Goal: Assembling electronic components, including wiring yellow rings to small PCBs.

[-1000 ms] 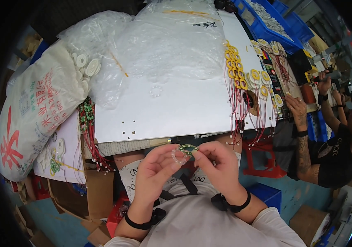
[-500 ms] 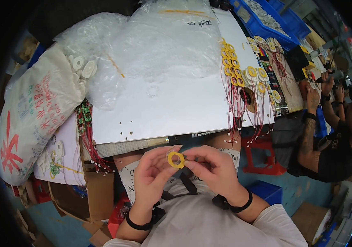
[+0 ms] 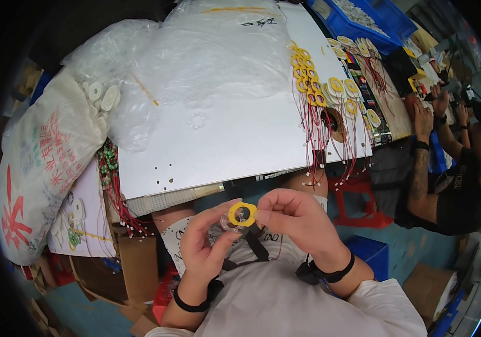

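A yellow ring [image 3: 233, 215] with a wide opening is held up over my lap, in front of the table. My right hand [image 3: 302, 224] pinches its right edge between thumb and fingers. Behind the ring and to its lower left shows a clear round plastic piece [image 3: 229, 226] with small marks on it. My left hand [image 3: 206, 241] grips this clear piece at its left side, thumb below and fingers above. Whether ring and clear piece are joined, I cannot tell.
On the white tabletop [image 3: 223, 140] lie clear plastic bags [image 3: 223, 62] and, at right, yellow rings with red wires [image 3: 308, 76]. White-and-yellow discs [image 3: 336, 85] lie beside them. A white sack [image 3: 49, 163] and green parts with red wires [image 3: 108, 160] are left. A co-worker [image 3: 454, 191] sits at right.
My right hand has shifted a little up and right, its fingers now more curled at the ring's edge. More of the clear piece shows beside the ring. The view has turned slightly.
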Demonstrator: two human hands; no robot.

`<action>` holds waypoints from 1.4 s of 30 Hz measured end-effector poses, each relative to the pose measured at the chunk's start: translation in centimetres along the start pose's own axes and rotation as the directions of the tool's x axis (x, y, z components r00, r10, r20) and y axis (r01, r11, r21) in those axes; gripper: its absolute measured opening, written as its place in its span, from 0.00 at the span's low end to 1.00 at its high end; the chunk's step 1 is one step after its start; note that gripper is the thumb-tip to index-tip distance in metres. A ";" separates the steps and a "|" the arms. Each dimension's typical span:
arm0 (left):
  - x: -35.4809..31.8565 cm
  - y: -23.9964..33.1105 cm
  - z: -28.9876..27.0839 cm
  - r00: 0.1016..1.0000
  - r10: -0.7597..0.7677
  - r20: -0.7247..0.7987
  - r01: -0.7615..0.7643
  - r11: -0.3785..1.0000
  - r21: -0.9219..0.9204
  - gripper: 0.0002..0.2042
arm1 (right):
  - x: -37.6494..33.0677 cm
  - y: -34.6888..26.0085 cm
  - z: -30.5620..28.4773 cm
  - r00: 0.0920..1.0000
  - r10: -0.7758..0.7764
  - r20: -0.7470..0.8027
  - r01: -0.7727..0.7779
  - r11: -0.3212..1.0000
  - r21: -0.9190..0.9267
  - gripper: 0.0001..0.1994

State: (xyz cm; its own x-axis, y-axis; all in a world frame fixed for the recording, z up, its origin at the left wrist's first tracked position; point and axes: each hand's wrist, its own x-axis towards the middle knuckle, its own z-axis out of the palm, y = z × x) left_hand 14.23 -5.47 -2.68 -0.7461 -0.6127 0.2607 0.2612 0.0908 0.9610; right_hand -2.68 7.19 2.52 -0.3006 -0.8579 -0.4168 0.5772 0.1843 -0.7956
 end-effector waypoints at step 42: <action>0.0 1.1 2.4 0.912 -0.281 -0.300 0.186 0.933 -0.308 0.04 | 1.5 3.5 1.8 0.993 -0.103 -0.051 0.090 0.975 -0.204 0.05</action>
State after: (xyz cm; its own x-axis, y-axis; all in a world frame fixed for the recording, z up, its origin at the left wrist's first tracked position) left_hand 13.04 -3.51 -1.35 -0.5698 -0.8195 -0.0602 0.2934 -0.2713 0.9167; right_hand 0.29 5.64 -0.12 -0.3967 -0.8466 -0.3548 0.3810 0.1998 -0.9027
